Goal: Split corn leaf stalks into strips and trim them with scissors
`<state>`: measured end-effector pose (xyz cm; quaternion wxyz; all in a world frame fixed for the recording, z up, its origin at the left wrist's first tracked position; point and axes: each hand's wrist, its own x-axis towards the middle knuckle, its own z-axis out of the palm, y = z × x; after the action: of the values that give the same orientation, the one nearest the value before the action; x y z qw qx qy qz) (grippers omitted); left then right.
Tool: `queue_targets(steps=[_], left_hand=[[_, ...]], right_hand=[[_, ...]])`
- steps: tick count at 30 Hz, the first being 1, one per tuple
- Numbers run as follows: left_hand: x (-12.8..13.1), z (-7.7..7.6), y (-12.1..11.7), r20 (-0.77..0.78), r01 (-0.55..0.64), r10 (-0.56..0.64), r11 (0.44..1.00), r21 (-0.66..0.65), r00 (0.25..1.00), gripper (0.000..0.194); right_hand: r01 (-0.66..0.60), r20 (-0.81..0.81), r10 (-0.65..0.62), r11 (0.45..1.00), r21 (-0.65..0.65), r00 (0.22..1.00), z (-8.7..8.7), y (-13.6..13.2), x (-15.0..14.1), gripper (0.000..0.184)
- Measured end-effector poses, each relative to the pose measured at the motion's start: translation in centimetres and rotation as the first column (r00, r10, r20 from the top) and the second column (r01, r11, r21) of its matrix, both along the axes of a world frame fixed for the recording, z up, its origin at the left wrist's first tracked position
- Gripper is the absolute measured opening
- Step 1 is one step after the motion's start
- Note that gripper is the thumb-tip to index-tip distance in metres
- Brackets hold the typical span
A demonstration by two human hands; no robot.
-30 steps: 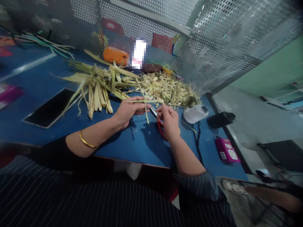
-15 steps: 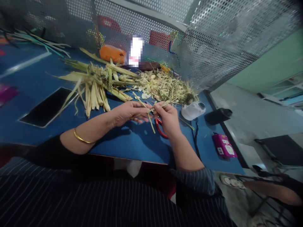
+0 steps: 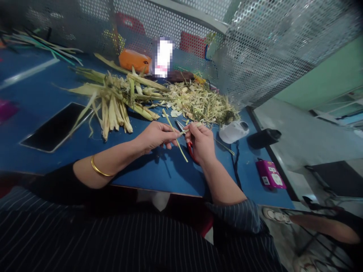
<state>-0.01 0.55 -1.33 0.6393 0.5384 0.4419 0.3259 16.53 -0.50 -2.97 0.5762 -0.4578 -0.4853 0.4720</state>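
Note:
Between my hands, above the blue table (image 3: 159, 170), is a thin pale-green plant strip (image 3: 181, 150), slanting down to the right. My left hand (image 3: 159, 136) pinches it between thumb and fingers. Closed opposite it, my right hand (image 3: 200, 141) grips the other end of the strip work, where a short flat piece crosses over. Scissors (image 3: 190, 150) with red handles lie on the table below, partly hidden behind my right hand. Beyond the hands are a bundle of dried husks and stalks (image 3: 113, 109) and a heap of shredded plant scraps (image 3: 204, 102).
A dark flat tablet-like panel (image 3: 53, 128) lies at left. On the right are a white container (image 3: 234, 132), a black cylinder (image 3: 264, 138) and a purple packet (image 3: 270, 174). An orange packet (image 3: 134, 61) sits before the perforated metal screen (image 3: 198, 22). A person's leg (image 3: 320, 226) shows lower right.
The fingers of my left hand have closed more tightly, and the loose strip now lies straighter across them. My hands have drawn slightly apart, showing more of the scissor blades.

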Motion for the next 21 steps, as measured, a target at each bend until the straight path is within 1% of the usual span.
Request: queue_targets(steps=[2,4,5,6,7,8,9,10,11,12,13,15,16,17,18,19,20,21], left_hand=[[-0.1,-0.1,0.1,-0.009,0.033,-0.033,0.999,-0.004,0.999,0.023],[-0.1,-0.1,0.1,-0.026,0.050,-0.050,0.999,-0.009,0.998,0.025],[-0.2,-0.1,0.1,-0.037,0.049,-0.049,0.999,-0.004,0.998,0.026],[-0.2,-0.1,0.0,-0.053,0.048,-0.048,0.999,0.007,0.997,0.027],[-0.2,-0.1,0.0,-0.072,0.053,-0.051,0.998,0.025,0.996,0.028],[-0.2,-0.1,-0.1,-0.094,0.065,-0.060,0.997,0.049,0.994,0.029],[-0.1,-0.1,-0.3,-0.119,0.086,-0.076,0.993,0.081,0.990,0.030],[-0.1,-0.2,-0.4,-0.150,0.115,-0.097,0.986,0.119,0.984,0.032],[0.0,-0.3,-0.5,-0.189,0.151,-0.119,0.975,0.162,0.975,0.033],[0.1,-0.4,-0.7,-0.240,0.188,-0.136,0.960,0.209,0.961,0.034],[0.2,-0.5,-0.8,-0.298,0.225,-0.144,0.940,0.256,0.943,0.035],[0.4,-0.8,-1.0,-0.419,0.298,-0.144,0.895,0.331,0.896,0.036],[0.5,-0.8,-1.1,-0.461,0.323,-0.137,0.878,0.352,0.876,0.036],[0.5,-0.9,-1.1,-0.485,0.333,-0.130,0.872,0.359,0.865,0.035],[0.6,-0.9,-1.1,-0.488,0.324,-0.123,0.878,0.352,0.864,0.035],[0.6,-0.8,-1.0,-0.469,0.291,-0.108,0.896,0.337,0.877,0.035],[0.6,-0.8,-0.9,-0.429,0.235,-0.085,0.921,0.311,0.899,0.035],[0.6,-0.7,-0.8,-0.371,0.163,-0.055,0.950,0.267,0.927,0.035]], right_hand=[[0.018,-0.018,-0.018,1.000,-0.026,1.000,-0.2,0.1,0.0,0.028],[0.022,0.038,-0.021,0.999,-0.035,0.999,-0.2,0.4,0.4,0.030],[0.052,0.099,-0.051,0.999,-0.005,0.994,-0.1,0.5,0.7,0.029],[0.105,0.178,-0.115,0.992,0.063,0.977,0.2,0.5,1.0,0.026],[0.166,0.266,-0.206,0.972,0.166,0.942,0.5,0.6,1.4,0.021],[0.218,0.343,-0.315,0.931,0.293,0.885,0.8,0.5,1.7,0.017],[0.232,0.414,-0.407,0.882,0.410,0.814,1.1,0.4,1.9,0.016],[0.196,0.486,-0.454,0.848,0.492,0.747,1.4,0.3,2.0,0.016],[0.126,0.556,-0.452,0.842,0.525,0.698,1.6,0.0,2.0,0.014],[0.038,0.624,-0.402,0.858,0.513,0.670,1.8,-0.2,1.8,0.014],[-0.052,0.671,-0.322,0.879,0.474,0.668,1.8,-0.4,1.5,0.014],[-0.183,0.687,-0.124,0.917,0.355,0.716,1.8,-0.8,0.9,0.016],[-0.207,0.653,-0.045,0.930,0.304,0.756,1.7,-0.9,0.7,0.017],[-0.202,0.603,0.002,0.943,0.265,0.798,1.6,-1.0,0.5,0.017],[-0.171,0.550,0.007,0.954,0.248,0.835,1.5,-1.1,0.4,0.017],[-0.126,0.509,-0.021,0.959,0.252,0.860,1.5,-1.2,0.4,0.017],[-0.082,0.493,-0.070,0.956,0.280,0.867,1.5,-1.3,0.4,0.015],[-0.050,0.506,-0.133,0.942,0.332,0.852,1.5,-1.5,0.4,0.013]])
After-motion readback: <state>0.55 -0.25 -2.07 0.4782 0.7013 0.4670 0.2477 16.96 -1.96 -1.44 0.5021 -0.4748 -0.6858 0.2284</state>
